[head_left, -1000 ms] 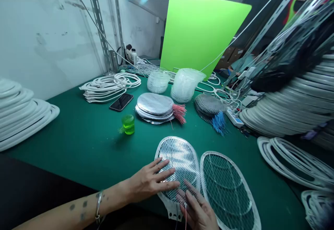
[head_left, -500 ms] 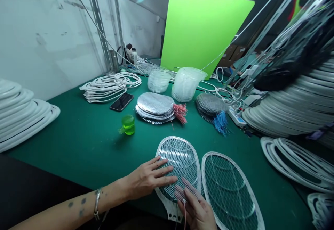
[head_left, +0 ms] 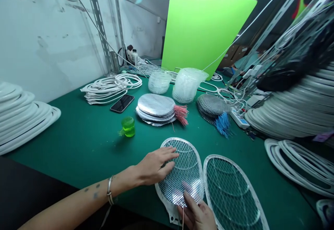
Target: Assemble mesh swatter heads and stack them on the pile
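Observation:
A white oval racket frame (head_left: 171, 211) with a netted face lies near the front edge. Over it lies a silvery metal mesh sheet (head_left: 173, 183), its near edge raised a little and a thin pink wire (head_left: 183, 218) hanging from it. My right hand (head_left: 197, 212) pinches that near edge between thumb and fingers. With fingers stretched out, my left hand (head_left: 156, 164) rests over the left side of the mesh and frame. A second white netted frame (head_left: 206, 174) lies just to the right. How the mesh's far edge sits in the frame I cannot tell.
Behind are mesh sheets with red wires (head_left: 156, 104), darker mesh with blue wires (head_left: 211, 105), a green tape roll (head_left: 128, 127) and a phone (head_left: 122, 103). White frames stand piled left (head_left: 23, 118) and right (head_left: 287, 112). A power strip (head_left: 239, 118) lies at right.
My left hand has slid up and left across the mesh, its fingers drawn closer together. The mesh's near edge now catches more light, still held in my right hand.

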A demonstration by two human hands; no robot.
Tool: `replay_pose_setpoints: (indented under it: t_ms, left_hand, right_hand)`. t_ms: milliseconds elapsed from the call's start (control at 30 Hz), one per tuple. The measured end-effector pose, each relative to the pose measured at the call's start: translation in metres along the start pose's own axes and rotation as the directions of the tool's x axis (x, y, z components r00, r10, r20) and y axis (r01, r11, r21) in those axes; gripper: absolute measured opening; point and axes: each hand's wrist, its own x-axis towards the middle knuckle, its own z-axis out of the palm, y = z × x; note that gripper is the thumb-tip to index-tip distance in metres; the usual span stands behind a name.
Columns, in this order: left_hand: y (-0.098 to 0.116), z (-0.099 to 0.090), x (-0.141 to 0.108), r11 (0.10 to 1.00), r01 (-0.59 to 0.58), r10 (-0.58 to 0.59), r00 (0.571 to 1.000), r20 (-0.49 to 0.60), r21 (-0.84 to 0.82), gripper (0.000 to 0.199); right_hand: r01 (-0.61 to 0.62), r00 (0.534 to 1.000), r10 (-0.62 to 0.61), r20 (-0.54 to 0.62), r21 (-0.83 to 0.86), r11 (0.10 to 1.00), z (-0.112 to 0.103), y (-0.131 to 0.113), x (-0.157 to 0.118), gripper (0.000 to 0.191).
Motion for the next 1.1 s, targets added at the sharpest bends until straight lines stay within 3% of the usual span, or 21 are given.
replay_pose_setpoints:
  t_ms: [167, 333, 467, 600, 700, 800, 900, 967, 1000, 1033, 1100]
  left_hand:
    - [-0.006, 0.034, 0.035, 0.98, 0.043, -0.043, 0.999, -0.002, 0.195, 0.063]
    - [-0.008, 0.057, 0.04, 0.96, 0.09, -0.083, 0.996, -0.04, 0.263, 0.069]
    - [-0.002, 0.062, 0.041, 0.948, 0.147, -0.126, 0.988, -0.092, 0.283, 0.07]
    - [0.002, 0.06, 0.042, 0.934, 0.163, -0.144, 0.986, -0.083, 0.319, 0.065]
    - [0.004, 0.06, 0.042, 0.918, 0.189, -0.173, 0.982, -0.075, 0.349, 0.064]
    - [0.004, 0.061, 0.043, 0.912, 0.195, -0.186, 0.981, -0.058, 0.362, 0.064]
    - [0.004, 0.062, 0.043, 0.901, 0.172, -0.157, 0.985, -0.071, 0.399, 0.064]
    - [0.004, 0.062, 0.041, 0.893, 0.158, -0.137, 0.987, -0.078, 0.422, 0.064]
    - [0.003, 0.062, 0.041, 0.889, 0.154, -0.131, 0.988, -0.082, 0.431, 0.064]
    - [0.003, 0.063, 0.04, 0.886, 0.149, -0.124, 0.989, -0.087, 0.439, 0.064]
    - [0.001, 0.064, 0.039, 0.881, 0.135, -0.103, 0.99, -0.096, 0.454, 0.063]
  right_hand:
    - [-0.035, 0.999, 0.035, -0.01, 0.02, 0.999, 0.008, -0.005, -0.007, 0.072]
    - [-0.035, 0.999, 0.034, 0.015, 0.028, 0.999, 0.01, -0.009, -0.014, 0.088]
    - [0.011, 0.999, -0.012, 0.039, 0.009, 1.0, 0.012, -0.011, -0.018, 0.081]
    - [0.032, 0.994, -0.027, 0.105, -0.051, 0.998, 0.008, -0.015, -0.03, 0.059]
    - [-0.027, 0.979, 0.066, 0.193, -0.198, 0.98, -0.007, -0.019, -0.045, 0.058]
    - [-0.043, 0.944, 0.178, 0.279, -0.432, 0.901, -0.029, -0.028, -0.057, 0.064]
    - [0.142, 0.94, 0.096, 0.327, -0.632, 0.761, -0.044, -0.047, -0.058, 0.057]
    - [0.359, 0.928, -0.137, 0.347, -0.731, 0.581, -0.043, -0.061, -0.049, 0.051]
    - [0.478, 0.877, -0.288, 0.386, -0.764, 0.433, -0.039, -0.066, -0.041, 0.049]
    - [0.583, 0.786, -0.413, 0.46, -0.774, 0.247, -0.034, -0.069, -0.031, 0.049]
    - [0.709, 0.551, -0.477, 0.685, -0.686, -0.166, -0.021, -0.07, -0.009, 0.058]
